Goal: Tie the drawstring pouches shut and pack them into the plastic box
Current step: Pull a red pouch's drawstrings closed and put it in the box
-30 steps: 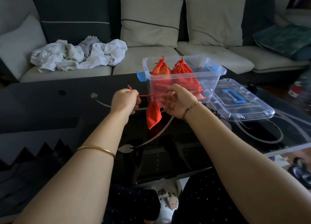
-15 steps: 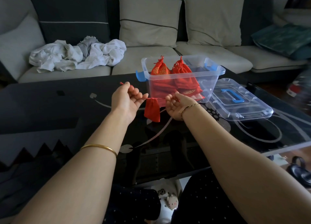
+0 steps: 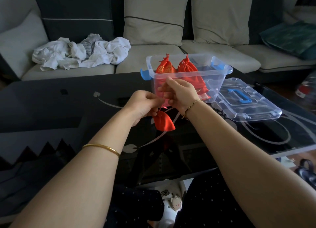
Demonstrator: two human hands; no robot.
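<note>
Left hand [image 3: 143,106] and right hand [image 3: 179,96] are pinched on the cord [image 3: 163,97] of a red pouch [image 3: 164,122] hung at 7 o'clock of the box [image 3: 220,78]; if the cord is let slip, the knot may be left loose.

A plain gold bangle [image 3: 100,149] rings the bare forearm behind the left hand [image 3: 143,106]; a thin twisted gold bracelet [image 3: 193,104] sits at the right hand's [image 3: 181,94] wrist. The legs wear dark trousers [image 3: 136,205] speckled with white dots, above a pale slipper [image 3: 172,203] bearing a cat charm.
</note>
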